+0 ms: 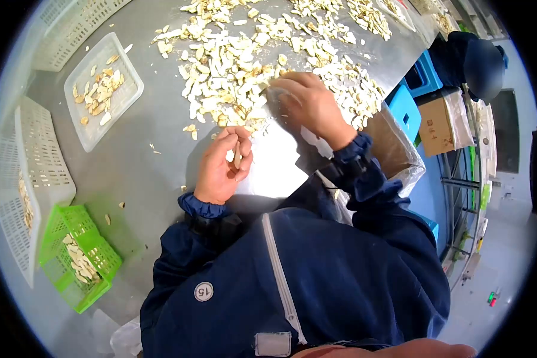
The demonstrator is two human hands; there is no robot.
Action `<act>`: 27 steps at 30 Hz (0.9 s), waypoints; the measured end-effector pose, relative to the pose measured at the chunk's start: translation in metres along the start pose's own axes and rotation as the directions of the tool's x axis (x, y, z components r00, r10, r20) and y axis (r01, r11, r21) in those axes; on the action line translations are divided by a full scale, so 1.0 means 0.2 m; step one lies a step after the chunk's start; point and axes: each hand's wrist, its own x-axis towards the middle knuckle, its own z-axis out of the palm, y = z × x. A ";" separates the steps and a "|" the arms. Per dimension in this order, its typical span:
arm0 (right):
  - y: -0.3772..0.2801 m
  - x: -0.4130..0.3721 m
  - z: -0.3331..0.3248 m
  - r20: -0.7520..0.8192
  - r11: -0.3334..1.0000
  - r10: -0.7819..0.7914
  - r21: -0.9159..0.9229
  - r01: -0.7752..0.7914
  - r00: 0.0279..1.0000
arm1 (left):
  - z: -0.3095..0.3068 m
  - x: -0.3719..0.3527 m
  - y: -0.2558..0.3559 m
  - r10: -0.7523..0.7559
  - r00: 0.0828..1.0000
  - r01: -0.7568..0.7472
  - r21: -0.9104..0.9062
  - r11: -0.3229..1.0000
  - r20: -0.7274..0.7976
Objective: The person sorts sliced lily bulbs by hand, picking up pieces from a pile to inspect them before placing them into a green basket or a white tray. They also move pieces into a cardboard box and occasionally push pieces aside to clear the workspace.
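Note:
A wide pile of pale, thin dried slices (pixel 221 74), some with brownish edges, is spread over the metal table (pixel 155 125). My left hand (pixel 222 164) is closed near the pile's front edge, with a pale slice or two held between thumb and fingers. To its right, my right hand (pixel 313 107) reaches down at the near side of the pile. Its fingers are smeared by motion, so whether they hold a slice cannot be made out. A bright white patch (pixel 274 161) shows on the table between and below both hands.
A shallow clear tray (pixel 134 83) with some slices stands at left. White perforated baskets (pixel 48 143) and a green basket (pixel 110 256) line the left side. Right of me are a plastic-lined box (pixel 394 143), blue stools (pixel 404 110), a cardboard carton (pixel 438 125) and another person (pixel 453 56).

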 end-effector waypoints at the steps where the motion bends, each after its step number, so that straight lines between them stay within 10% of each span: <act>1: -0.05 0.05 0.05 -0.026 0.999 -0.044 -0.016 0.043 0.999 | 0.00 0.00 0.00 0.002 1.000 -0.002 -0.001 1.000 0.015; 7: -0.05 0.02 0.03 0.217 0.996 0.045 0.061 -0.060 0.975 | 0.02 -0.04 0.03 -0.006 1.000 0.006 0.066 0.998 -0.003; 10: -0.07 -0.08 -0.08 0.008 0.989 0.139 0.051 -0.139 0.990 | 0.01 -0.03 0.02 -0.013 1.000 0.012 0.037 0.999 0.010; 16: -0.14 -0.35 -0.19 0.201 0.997 -0.062 -0.036 0.070 0.978 | -0.03 -0.01 0.01 -0.020 0.999 0.023 -0.051 0.998 0.047; 20: 0.05 -0.40 -0.13 -0.141 0.945 0.172 -0.257 -0.204 0.975 | -0.02 -0.01 0.02 -0.032 0.999 0.034 -0.034 0.999 0.041; 27: -0.26 -0.08 0.06 -0.080 0.988 0.107 -0.104 -0.115 0.991 | 0.01 -0.03 0.03 -0.037 0.999 0.037 0.033 0.999 -0.011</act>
